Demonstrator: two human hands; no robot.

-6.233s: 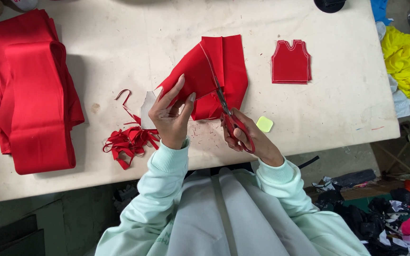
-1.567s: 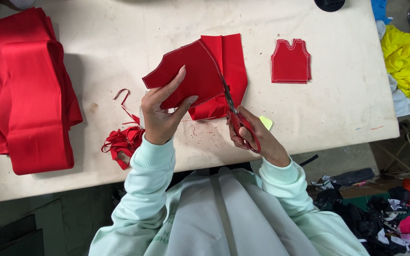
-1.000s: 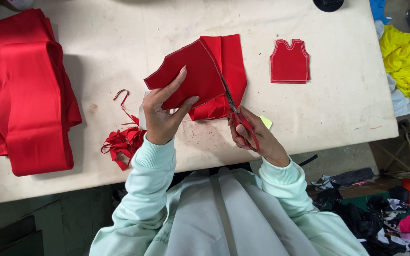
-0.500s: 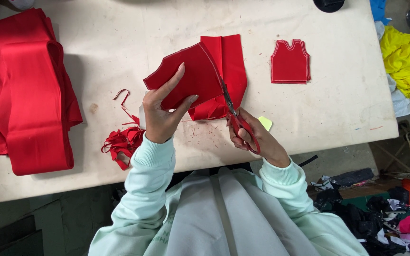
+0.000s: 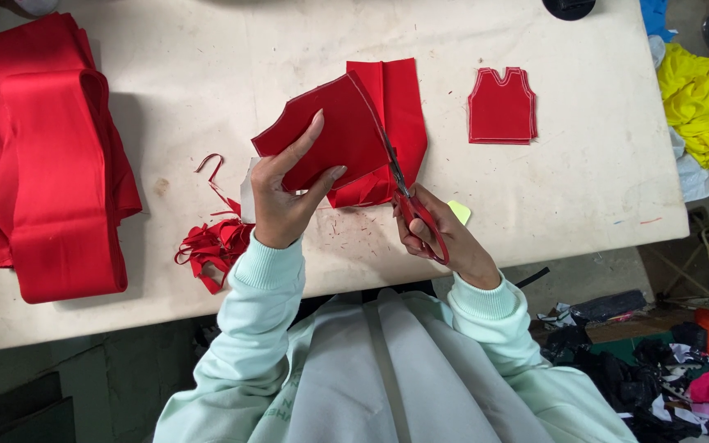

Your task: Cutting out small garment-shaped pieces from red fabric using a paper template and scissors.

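My left hand (image 5: 285, 197) grips a red fabric piece (image 5: 334, 131) with a pale chalk outline, lifted a little above the cream table (image 5: 231, 66). My right hand (image 5: 441, 234) holds red-handled scissors (image 5: 404, 197), whose blades run up along the piece's right edge. Under it lies more folded red cloth (image 5: 404, 107). A finished red vest-shaped piece (image 5: 500, 107) with white stitching lies flat to the right. Red offcut strips (image 5: 211, 242) are heaped by my left wrist.
A large stack of folded red fabric (image 5: 51, 164) fills the table's left side. A small yellow-green chalk piece (image 5: 459, 212) lies near my right hand. Yellow cloth (image 5: 699, 98) and mixed scraps (image 5: 658, 369) sit off the table's right edge.
Since the oldest frame my left hand has turned and raised the red piece, its left corner swinging out. The scissors have stayed on the right edge, creeping slightly along it.
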